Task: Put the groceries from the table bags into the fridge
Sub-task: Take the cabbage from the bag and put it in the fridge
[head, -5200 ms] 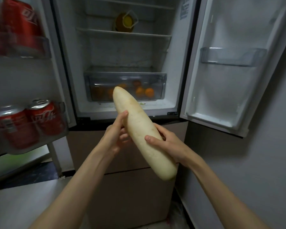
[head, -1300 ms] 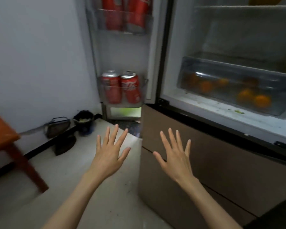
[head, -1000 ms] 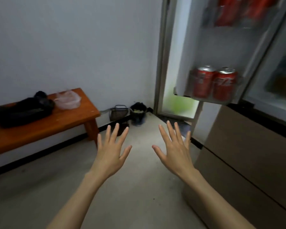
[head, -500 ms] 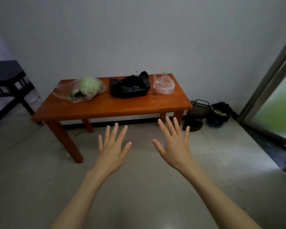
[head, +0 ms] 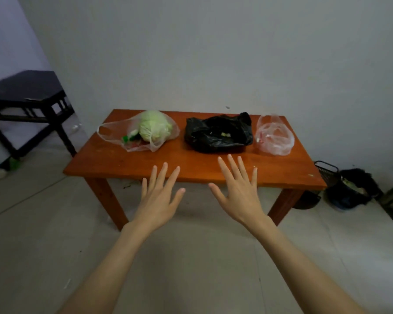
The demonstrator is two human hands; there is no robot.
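Both hands, left (head: 159, 200) and right (head: 238, 193), spread flat and empty, hovering short of the bench (head: 191, 168), grip released on each. On the bench, from left to right: clear bag (head: 114, 134) with cabbage (head: 154, 125), black bag (head: 218, 134), small clear bag (head: 273, 138). Cabbage probably dense, heavy and firm; film thin, slippery, liable to tear, so best lifted by the gathered handles or cradled underneath.

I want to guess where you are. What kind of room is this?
Probably a plain room in a home: a low wooden table with grocery bags, one holding a cabbage, on a tiled floor.
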